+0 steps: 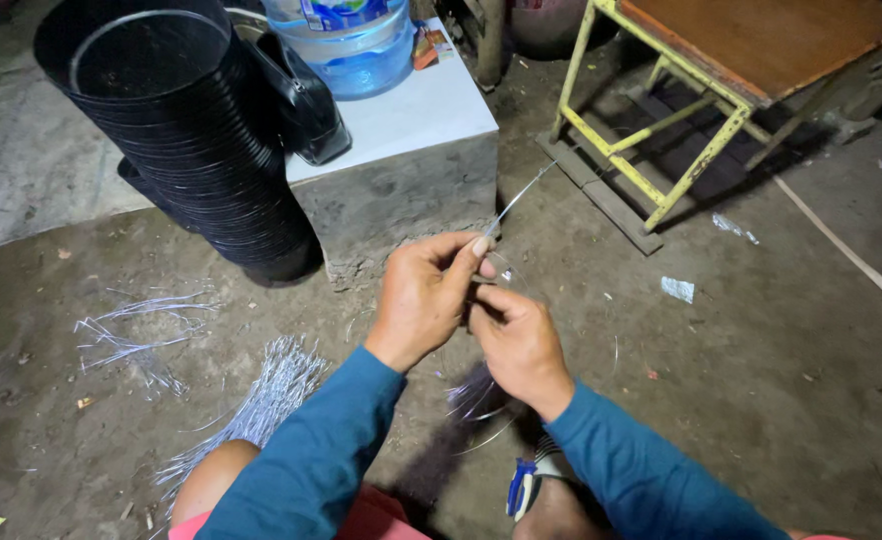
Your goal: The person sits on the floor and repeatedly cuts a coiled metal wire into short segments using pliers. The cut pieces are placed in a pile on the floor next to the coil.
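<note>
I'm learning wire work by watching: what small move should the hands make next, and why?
Probably slide the left hand further up the wire. Both hands pinch its lower end close together, the right hand just below, while the long free end sticks up unsupported.

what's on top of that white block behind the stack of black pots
On the white block stand a water jug, a black bag and a small orange packet. The pot stack hides the block's left part.

My sleeves (311, 460) are teal, the wire (521, 195) silver, the stacked pots (201, 150) black, the stool frame (621, 150) yellow.
</note>
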